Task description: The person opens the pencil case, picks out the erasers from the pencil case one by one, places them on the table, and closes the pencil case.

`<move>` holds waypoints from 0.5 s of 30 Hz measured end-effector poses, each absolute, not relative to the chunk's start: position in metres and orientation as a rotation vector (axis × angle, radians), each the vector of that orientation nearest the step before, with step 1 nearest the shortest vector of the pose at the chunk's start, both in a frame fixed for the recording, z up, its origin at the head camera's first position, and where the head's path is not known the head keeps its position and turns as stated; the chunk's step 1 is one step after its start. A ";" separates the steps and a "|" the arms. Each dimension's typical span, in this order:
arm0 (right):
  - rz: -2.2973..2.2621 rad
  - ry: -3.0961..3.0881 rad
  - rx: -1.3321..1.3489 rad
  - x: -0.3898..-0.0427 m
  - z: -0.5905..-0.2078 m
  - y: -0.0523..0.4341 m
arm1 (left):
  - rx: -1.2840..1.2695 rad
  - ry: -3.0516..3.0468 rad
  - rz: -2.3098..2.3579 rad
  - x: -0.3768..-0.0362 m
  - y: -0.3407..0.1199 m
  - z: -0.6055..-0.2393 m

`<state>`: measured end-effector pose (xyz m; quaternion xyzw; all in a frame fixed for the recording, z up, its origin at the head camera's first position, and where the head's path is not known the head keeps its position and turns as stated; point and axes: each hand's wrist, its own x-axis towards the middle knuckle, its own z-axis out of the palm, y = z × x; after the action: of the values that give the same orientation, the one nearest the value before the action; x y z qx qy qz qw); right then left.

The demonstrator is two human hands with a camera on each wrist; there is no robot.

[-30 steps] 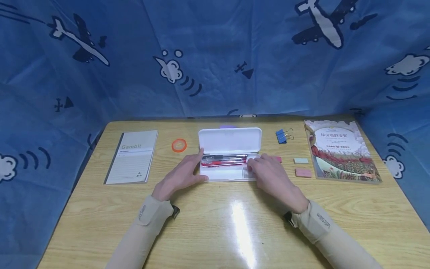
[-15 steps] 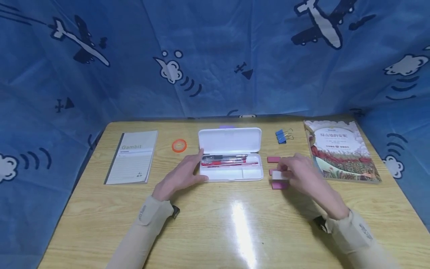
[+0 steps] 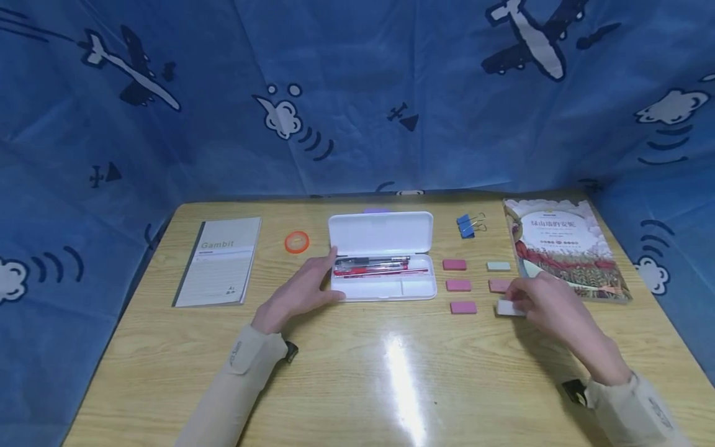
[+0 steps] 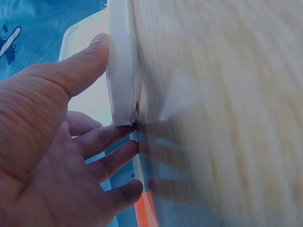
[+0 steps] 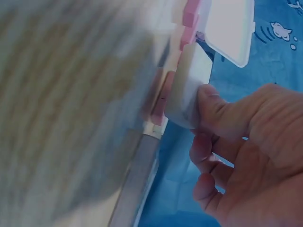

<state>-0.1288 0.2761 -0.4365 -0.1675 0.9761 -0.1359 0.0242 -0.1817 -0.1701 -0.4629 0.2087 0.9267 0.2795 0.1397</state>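
An open white pencil case (image 3: 381, 234) lies mid-table with red and black pens (image 3: 373, 267) in its tray. My left hand (image 3: 326, 276) rests against its left end, thumb on the rim and fingers relaxed; in the left wrist view the thumb presses the pencil case's edge (image 4: 120, 71). To the right, my right hand (image 3: 519, 303) pinches a white eraser (image 3: 506, 308) low over the table, just in front of a pink eraser (image 3: 497, 285). In the right wrist view the white eraser (image 5: 189, 85) sits between thumb and fingers.
Three pink erasers (image 3: 458, 285) form a column right of the case, and a pale green eraser (image 3: 498, 266) lies behind the right hand. A picture book (image 3: 564, 245) lies far right, a blue binder clip (image 3: 466, 225) behind, and an orange tape ring (image 3: 296, 241) and a Gambit notebook (image 3: 220, 261) to the left.
My right hand left the case's right compartment carrying the white eraser and moved right and nearer, down to the table beside the pink erasers. The left hand stayed put.
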 end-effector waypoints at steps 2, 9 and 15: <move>-0.417 3.013 -0.507 -0.129 -0.440 0.277 | 0.606 2.682 0.813 -0.182 -0.170 -0.463; -0.348 3.060 -0.536 -0.128 -0.446 0.277 | 0.600 2.679 0.811 -0.182 -0.170 -0.463; -0.266 3.096 -0.575 -0.128 -0.444 0.274 | 0.590 2.682 0.802 -0.182 -0.171 -0.466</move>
<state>-0.1277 0.2741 -0.4442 -0.1819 0.9797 -0.0843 -0.0094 -0.1823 -0.1706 -0.4657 0.2043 0.9283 0.2774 0.1399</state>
